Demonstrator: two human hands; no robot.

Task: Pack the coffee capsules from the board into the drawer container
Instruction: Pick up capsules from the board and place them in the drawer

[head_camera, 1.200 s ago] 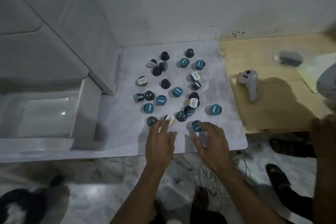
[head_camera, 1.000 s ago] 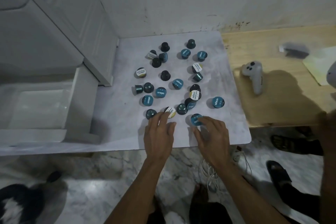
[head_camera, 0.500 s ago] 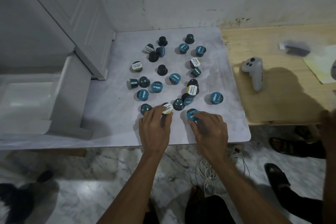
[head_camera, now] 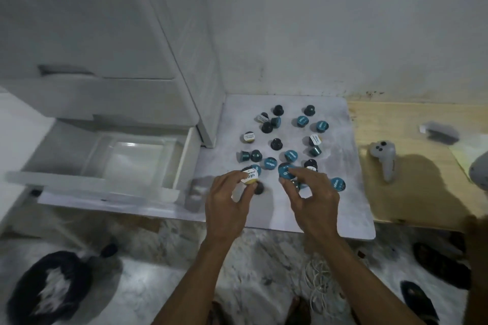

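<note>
Left hand [head_camera: 228, 203]: pinches one white-lidded capsule [head_camera: 250, 176].
Right hand [head_camera: 313, 196]: pinches one teal-lidded capsule [head_camera: 284, 172].
Drawer container [head_camera: 182, 163]: one, pulled open, left of board.
Board [head_camera: 340, 208]: roughly twenty loose capsules [head_camera: 276, 144].

Head view, looking down, near board [head_camera: 343, 208]

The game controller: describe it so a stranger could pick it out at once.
Right of the white board with the coffee capsules lies a wooden tabletop. The game controller lies on it near the board's edge: pale grey, with dark buttons on its rounded head and a handle towards the viewer.
</note>
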